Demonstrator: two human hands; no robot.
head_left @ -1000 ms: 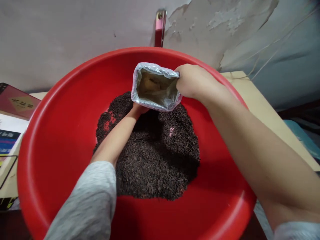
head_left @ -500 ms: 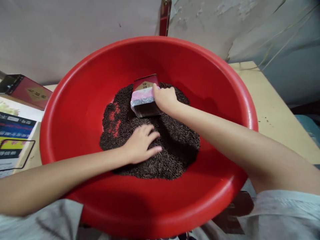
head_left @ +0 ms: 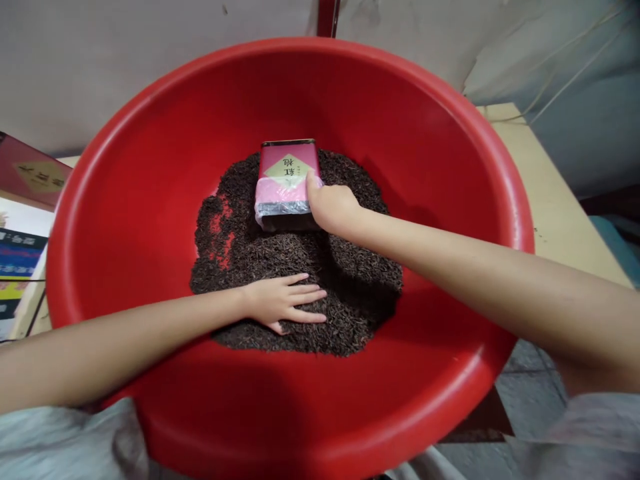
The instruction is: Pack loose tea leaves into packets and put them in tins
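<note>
A red tea tin (head_left: 287, 163) lies on its side over a heap of dark loose tea leaves (head_left: 345, 327). Clear plastic film wraps the end toward me, where a dark opening shows. My right hand (head_left: 336, 208) grips the tin at its right edge, thumb on top; the other fingers are hidden. Below the tin, my left hand (head_left: 287, 303) rests palm down on the leaves with its fingers spread, holding nothing. Both hands are inside a large red basin (head_left: 440, 180), whose bottom shows through thin leaves at the left of the heap.
Another red tin (head_left: 37, 175) lies beyond the basin's left rim, above a printed box (head_left: 20, 260). The basin stands on a pale wooden table (head_left: 565, 200) against a wall with peeling paint. Thin wires (head_left: 575, 67) hang at the back right.
The tin has tipped so that more of its labelled face shows. My left hand has moved a little toward me and flattened onto the leaves, turning palm down. The right hand keeps its grip.
</note>
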